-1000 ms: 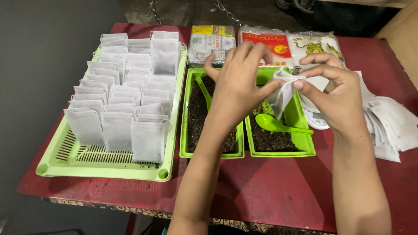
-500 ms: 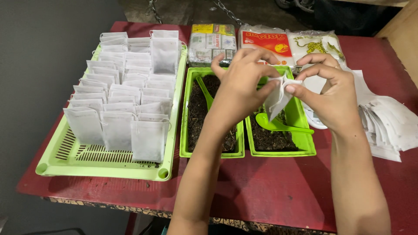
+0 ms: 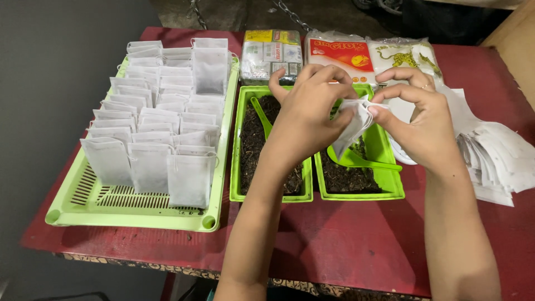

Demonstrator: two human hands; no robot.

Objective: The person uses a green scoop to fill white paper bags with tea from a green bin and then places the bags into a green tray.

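Red tabletop (image 3: 345, 239), dim floor beyond its far edge. Above the right green tray (image 3: 390, 192) of dark loose tea: left hand (image 3: 309, 120) and right hand (image 3: 421, 120), both pinching one small white filter bag (image 3: 356, 122), fingertips at its mouth, seemingly spreading it over the tray so spills fall back. Green scoop (image 3: 359, 160) resting in that tray, within reach. Second tea tray (image 3: 237, 167) just left. Filled bags (image 3: 156, 117) upright in rows in slotted basket (image 3: 128, 214), near left edge. Empty bags (image 3: 496, 156) stacked at right edge. Packets (image 3: 334, 53) along far edge.
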